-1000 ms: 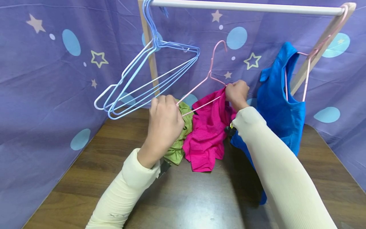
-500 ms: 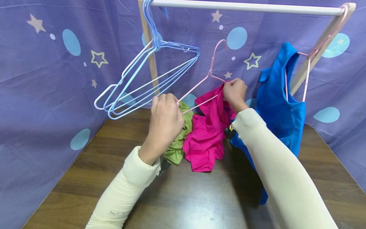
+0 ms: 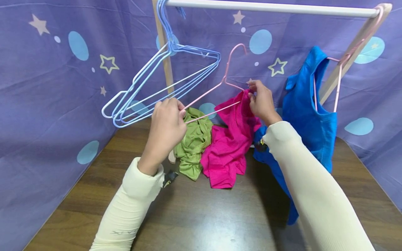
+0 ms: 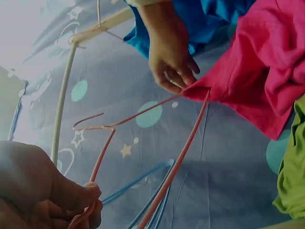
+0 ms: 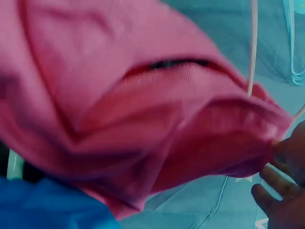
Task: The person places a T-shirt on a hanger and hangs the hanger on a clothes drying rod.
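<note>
My left hand [image 3: 168, 122] pinches the left end of a pink wire hanger [image 3: 224, 78], whose hook points up. A magenta garment [image 3: 224, 153] has its upper corner over the hanger's right end; its lower part rests on the table. My right hand [image 3: 263, 103] is beside that corner, fingers loosely extended. In the right wrist view its fingertips [image 5: 268, 177] are right at the edge of the magenta cloth [image 5: 157, 129]. The left wrist view shows the hanger's bar [image 4: 177, 162] running into the cloth.
A crumpled green garment [image 3: 194, 139] lies left of the magenta one. Several blue and white hangers [image 3: 171, 45] hang at the left of the rack's rail [image 3: 270, 7]. A blue garment [image 3: 304, 104] hangs on a pink hanger at the right. The wooden table [image 3: 201, 216] spreads in front.
My left hand and the pink hanger have shifted left and a little down, uncovering more of the green garment. My right hand has loosened its fingers from the magenta garment's corner.
</note>
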A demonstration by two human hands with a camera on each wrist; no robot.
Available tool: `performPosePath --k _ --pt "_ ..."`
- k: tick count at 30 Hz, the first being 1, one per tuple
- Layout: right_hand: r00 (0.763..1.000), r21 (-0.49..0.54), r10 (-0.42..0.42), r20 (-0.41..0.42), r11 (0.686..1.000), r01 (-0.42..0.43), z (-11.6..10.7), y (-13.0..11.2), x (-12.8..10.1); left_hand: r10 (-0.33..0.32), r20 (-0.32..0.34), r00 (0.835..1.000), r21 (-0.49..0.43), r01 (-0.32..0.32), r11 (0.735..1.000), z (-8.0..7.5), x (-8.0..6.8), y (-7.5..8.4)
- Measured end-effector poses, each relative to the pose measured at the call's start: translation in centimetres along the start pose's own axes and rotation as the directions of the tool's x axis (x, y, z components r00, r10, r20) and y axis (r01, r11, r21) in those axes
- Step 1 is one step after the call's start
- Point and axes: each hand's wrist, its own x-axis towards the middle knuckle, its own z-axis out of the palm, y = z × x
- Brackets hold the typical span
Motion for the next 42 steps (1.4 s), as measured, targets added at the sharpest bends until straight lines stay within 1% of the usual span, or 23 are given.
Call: performPosePath --k 3,7,14,18,24,28,33,37,42 --pt "0.996 -0.055 -0.092 0.01 0.994 0.093 -0.1 0.4 0.0 -0.005 -0.01 1.0 0.01 0.005 1.0 -0.3 0.0 -0.4" --pt "0.989 -0.087 -0.147 -0.001 0.985 0.146 -0.2 0.6 -0.2 -0.012 -0.025 1.0 0.021 0.013 1.0 -0.4 -0.1 -0.7" --pt "0.964 -0.06 -0.263 -0.03 0.963 0.261 -0.3 0.7 -0.6 -0.017 -0.027 1.0 0.019 0.017 1.0 -0.3 0.0 -0.9" --pt "0.95 -0.042 -0.306 -0.058 0.952 0.304 -0.4 0.4 -0.6 -0.008 -0.042 0.999 0.016 0.009 1.0 -0.4 0.0 -1.1" --pt "0.929 -0.048 -0.35 -0.123 0.937 0.347 -0.6 -0.3 -0.5 0.027 -0.082 0.996 0.008 -0.027 1.0 -0.8 0.1 -1.5" --pt "0.921 -0.05 -0.355 -0.157 0.935 0.352 -0.8 -0.8 -0.4 0.034 -0.096 0.995 -0.008 -0.035 0.999 -0.8 0.1 -1.5" --pt "0.922 -0.055 -0.331 -0.202 0.944 0.327 -1.0 -1.2 -0.6 0.037 -0.111 0.993 -0.018 -0.04 0.999 -0.1 0.3 -1.2" --pt "0.915 -0.062 -0.328 -0.237 0.945 0.322 -1.2 -1.3 -0.8 0.043 -0.115 0.992 -0.02 -0.046 0.999 0.5 0.2 -0.8" --pt "0.905 -0.072 -0.343 -0.253 0.939 0.336 -1.2 -1.5 -0.9 0.033 -0.112 0.993 -0.032 -0.037 0.999 1.1 0.1 -0.5"
